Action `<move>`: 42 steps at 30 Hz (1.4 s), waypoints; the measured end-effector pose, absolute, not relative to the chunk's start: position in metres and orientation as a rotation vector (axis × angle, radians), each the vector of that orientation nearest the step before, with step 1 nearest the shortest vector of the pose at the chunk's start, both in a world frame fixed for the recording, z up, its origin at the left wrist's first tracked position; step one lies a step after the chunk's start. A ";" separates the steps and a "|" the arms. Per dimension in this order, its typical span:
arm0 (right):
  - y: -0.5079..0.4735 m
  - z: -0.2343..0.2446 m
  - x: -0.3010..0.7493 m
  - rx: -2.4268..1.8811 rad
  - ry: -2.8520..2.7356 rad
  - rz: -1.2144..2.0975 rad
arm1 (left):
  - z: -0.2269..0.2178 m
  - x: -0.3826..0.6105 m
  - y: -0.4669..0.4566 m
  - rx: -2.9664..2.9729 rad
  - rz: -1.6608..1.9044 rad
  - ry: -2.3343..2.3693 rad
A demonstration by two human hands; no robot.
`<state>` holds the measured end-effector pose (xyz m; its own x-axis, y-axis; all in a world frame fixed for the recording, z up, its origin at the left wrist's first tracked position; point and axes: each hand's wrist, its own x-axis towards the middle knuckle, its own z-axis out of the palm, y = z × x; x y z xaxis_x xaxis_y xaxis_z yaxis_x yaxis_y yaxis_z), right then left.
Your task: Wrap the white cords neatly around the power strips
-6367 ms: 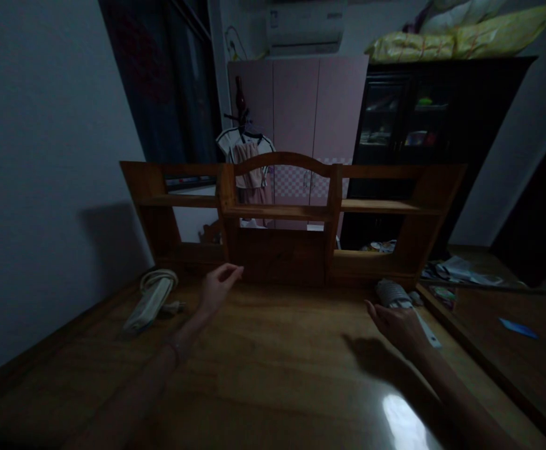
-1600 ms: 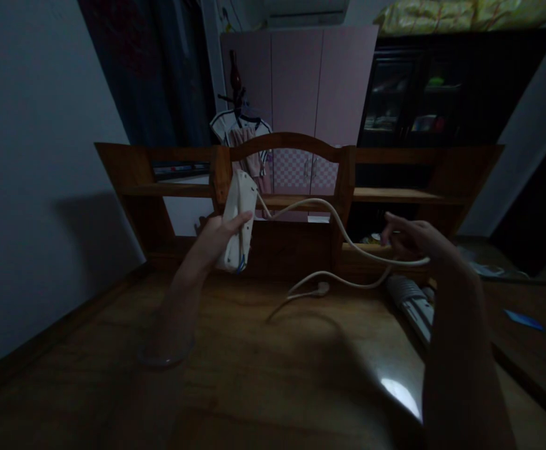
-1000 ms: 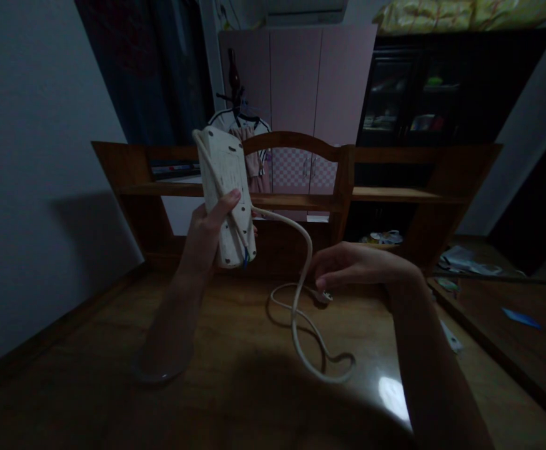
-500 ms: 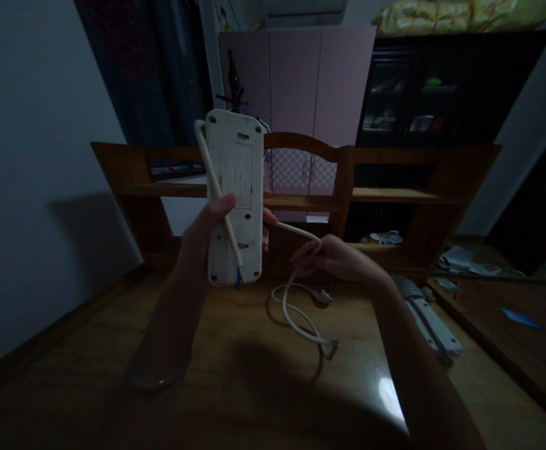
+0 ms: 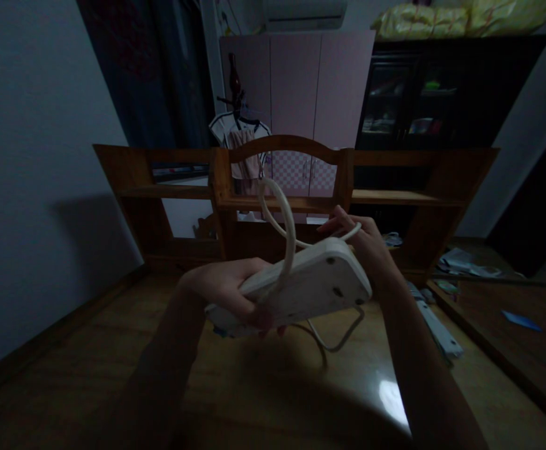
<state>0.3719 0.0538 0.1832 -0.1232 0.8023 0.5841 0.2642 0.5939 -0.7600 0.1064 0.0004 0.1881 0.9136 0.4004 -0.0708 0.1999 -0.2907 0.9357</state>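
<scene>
My left hand [image 5: 226, 294] grips a white power strip [image 5: 315, 284] at its near end, holding it almost flat above the wooden desk [image 5: 235, 387], back side up. Its white cord [image 5: 280, 215] arches up in a loop over the strip. My right hand [image 5: 364, 247] is behind the strip's far end, fingers closed round the cord there. More cord hangs below the strip toward the desk.
A wooden shelf unit [image 5: 296, 200] stands along the desk's back edge. A second white power strip [image 5: 435, 328] lies at the right on the desk. Beyond are a pink wardrobe [image 5: 301, 94], a dark glass cabinet [image 5: 423, 106] and a wall at left.
The power strip has tipped from upright to nearly flat and dropped lower. My right hand has risen from near the desk to the strip's far end, carrying the cord over it in a loop.
</scene>
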 end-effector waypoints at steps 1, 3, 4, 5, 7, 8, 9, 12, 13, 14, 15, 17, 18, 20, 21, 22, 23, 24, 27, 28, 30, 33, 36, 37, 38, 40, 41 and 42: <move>0.054 0.184 0.377 -0.871 -1.654 0.620 | 0.190 0.108 0.000 1.906 0.163 0.482; 0.057 0.186 0.390 -0.837 -1.587 0.653 | 0.194 0.111 -0.001 1.993 0.085 0.609; 0.059 0.186 0.397 -0.824 -1.538 0.676 | 0.195 0.112 -0.001 2.049 0.054 0.685; 0.062 0.187 0.404 -0.811 -1.484 0.718 | 0.196 0.113 -0.001 2.109 0.023 0.756; 0.068 0.189 0.419 -0.766 -1.363 0.837 | 0.195 0.114 0.001 2.214 -0.009 0.859; 0.071 0.190 0.426 -0.729 -1.306 0.895 | 0.193 0.114 0.003 2.259 -0.012 0.902; 0.074 0.191 0.433 -0.682 -1.254 0.936 | 0.191 0.114 0.006 2.298 -0.002 0.952; 0.079 0.192 0.450 -0.511 -1.094 0.894 | 0.183 0.112 0.019 2.370 0.108 1.182; 0.079 0.192 0.455 -0.472 -1.051 0.848 | 0.181 0.111 0.025 2.377 0.160 1.267; 0.079 0.191 0.458 -0.457 -1.013 0.795 | 0.179 0.110 0.030 2.371 0.221 1.341; 0.077 0.190 0.461 -0.476 -0.992 0.731 | 0.177 0.109 0.034 2.357 0.294 1.396; 0.070 0.189 0.464 -0.632 -1.044 0.586 | 0.176 0.106 0.042 2.306 0.504 1.438; 0.065 0.188 0.464 -0.742 -1.108 0.511 | 0.176 0.104 0.044 2.264 0.644 1.435; 0.053 0.189 0.464 -0.951 -1.302 0.406 | 0.176 0.100 0.047 2.139 0.966 1.401; 0.046 0.191 0.463 -1.027 -1.424 0.396 | 0.176 0.098 0.047 2.052 1.128 1.376; 0.041 0.193 0.462 -1.078 -1.549 0.416 | 0.177 0.096 0.047 1.957 1.276 1.342; 0.035 0.195 0.460 -1.109 -1.666 0.461 | 0.177 0.094 0.045 1.863 1.406 1.299; 0.031 0.198 0.458 -1.131 -1.766 0.524 | 0.179 0.092 0.044 1.779 1.520 1.256; 0.021 0.205 0.449 -1.132 -1.894 0.688 | 0.183 0.091 0.036 1.595 1.778 1.194; 0.018 0.206 0.445 -1.112 -1.891 0.702 | 0.185 0.091 0.034 1.550 1.848 1.196; 0.013 0.208 0.439 -1.050 -1.891 0.700 | 0.190 0.092 0.029 1.470 1.988 1.192; 0.006 0.209 0.433 -0.935 -1.944 0.791 | 0.195 0.093 0.026 1.372 2.151 1.148; 0.002 0.208 0.432 -0.821 -2.064 0.933 | 0.198 0.091 0.026 1.337 2.149 1.071; 0.002 0.209 0.432 -0.785 -2.104 0.963 | 0.198 0.090 0.027 1.332 2.118 1.043; 0.001 0.209 0.432 -0.761 -2.137 0.985 | 0.198 0.090 0.029 1.325 2.087 1.016; 0.001 0.211 0.431 -0.726 -2.193 1.031 | 0.197 0.090 0.032 1.313 2.005 0.978; 0.000 0.212 0.431 -0.727 -2.223 1.063 | 0.196 0.091 0.033 1.316 1.953 0.963; 0.000 0.213 0.430 -0.737 -2.261 1.102 | 0.195 0.091 0.035 1.322 1.915 0.948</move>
